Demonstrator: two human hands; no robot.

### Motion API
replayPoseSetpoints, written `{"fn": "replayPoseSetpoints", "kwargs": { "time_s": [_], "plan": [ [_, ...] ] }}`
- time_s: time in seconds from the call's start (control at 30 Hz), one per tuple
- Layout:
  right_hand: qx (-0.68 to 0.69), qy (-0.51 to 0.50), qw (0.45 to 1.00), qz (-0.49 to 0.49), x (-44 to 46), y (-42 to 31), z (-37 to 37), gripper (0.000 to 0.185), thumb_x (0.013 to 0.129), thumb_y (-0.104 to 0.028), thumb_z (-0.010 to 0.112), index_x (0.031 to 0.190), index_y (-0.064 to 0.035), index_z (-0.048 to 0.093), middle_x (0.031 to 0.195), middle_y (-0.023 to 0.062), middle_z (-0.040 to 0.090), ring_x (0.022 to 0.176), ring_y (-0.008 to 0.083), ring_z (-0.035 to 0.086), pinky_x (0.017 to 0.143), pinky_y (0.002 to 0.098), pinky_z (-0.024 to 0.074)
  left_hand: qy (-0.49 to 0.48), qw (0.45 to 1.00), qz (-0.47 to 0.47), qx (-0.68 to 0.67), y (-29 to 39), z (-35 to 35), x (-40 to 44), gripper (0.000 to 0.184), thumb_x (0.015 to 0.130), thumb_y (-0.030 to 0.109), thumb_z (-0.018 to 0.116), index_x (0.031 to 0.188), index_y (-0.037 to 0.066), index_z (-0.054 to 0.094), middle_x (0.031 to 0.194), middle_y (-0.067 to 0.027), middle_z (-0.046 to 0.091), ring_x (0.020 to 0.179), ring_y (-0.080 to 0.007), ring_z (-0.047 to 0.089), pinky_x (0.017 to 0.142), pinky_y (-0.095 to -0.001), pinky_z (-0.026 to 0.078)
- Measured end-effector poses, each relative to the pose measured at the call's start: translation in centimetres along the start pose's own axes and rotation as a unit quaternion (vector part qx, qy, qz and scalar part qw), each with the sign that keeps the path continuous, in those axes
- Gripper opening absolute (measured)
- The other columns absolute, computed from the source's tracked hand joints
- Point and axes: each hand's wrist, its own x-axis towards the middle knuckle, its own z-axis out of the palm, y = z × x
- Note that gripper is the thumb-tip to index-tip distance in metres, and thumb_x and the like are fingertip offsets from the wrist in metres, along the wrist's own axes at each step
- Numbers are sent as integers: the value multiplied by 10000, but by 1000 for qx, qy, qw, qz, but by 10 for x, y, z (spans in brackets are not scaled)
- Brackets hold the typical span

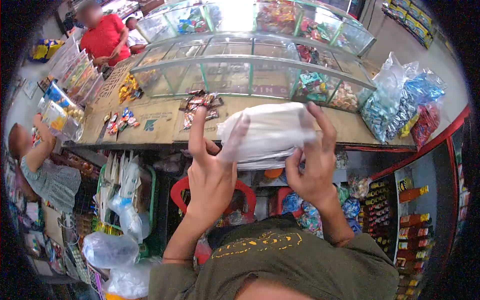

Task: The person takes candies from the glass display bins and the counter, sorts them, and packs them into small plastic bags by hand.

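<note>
Between my two hands, at the counter's near edge, is a white stack of thin layers (272, 127), possibly paper or plastic bags; motion blurs it. My left hand (212, 167) grips its left side, the thumb smeared across it and the index finger pointing up. On the right side, my right hand (316, 162) pinches the stack with its thumb below and fingers curled at the edge. Just beyond my left index finger lies a pile of small wrapped candies (200, 107) on the cardboard-covered counter (165, 107).
Divided glass cases (240, 65) with candies line the back of the counter. Bulging plastic bags of candy (395, 105) stand at right, above shelved bottles (414, 220). A red chair (245, 192) is below the counter, a green basket (152, 195) left. Two people stand beyond; another is at left.
</note>
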Motion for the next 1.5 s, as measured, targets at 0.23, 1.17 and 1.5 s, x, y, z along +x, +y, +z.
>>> {"fn": "replayPoseSetpoints", "kwargs": {
  "time_s": [0.23, 1.17, 1.5],
  "plan": [
    [32, 14, 999, 39, -3, 26, 9, 532, 651, 70, 547, 1176, -14, 569, 1328, 200, 456, 993, 318, 611, 676, 348, 540, -58, 997, -25, -46, -3, 17, 21, 333, 778, -23, 599, 1101, 55, 578, 1323, -203, 396, 812, -347, 615, 589, -367, 509],
    [90, -221, 921, -307, 86, -5, 127, 501, 854, -408, 580, 1280, -158, 498, 1287, 174, 465, 1140, 373, 486, 958, 454, 407, -206, 863, -123, -445, -97, -123, -88, 332, 651, 128, 733, 932, -45, 694, 913, -198, 666, 847, -290, 654, 791, -338, 489],
    [167, -376, 832, -373, 118, 0, 205, 526, 955, -446, 393, 1247, -22, 506, 1192, 203, 510, 1095, 329, 510, 936, 448, 425, 322, 717, -413, -460, -124, -172, -245, 590, 706, 32, 677, 1250, -14, 452, 1152, -180, 576, 1047, -300, 572, 939, -421, 448]
  ]
}}
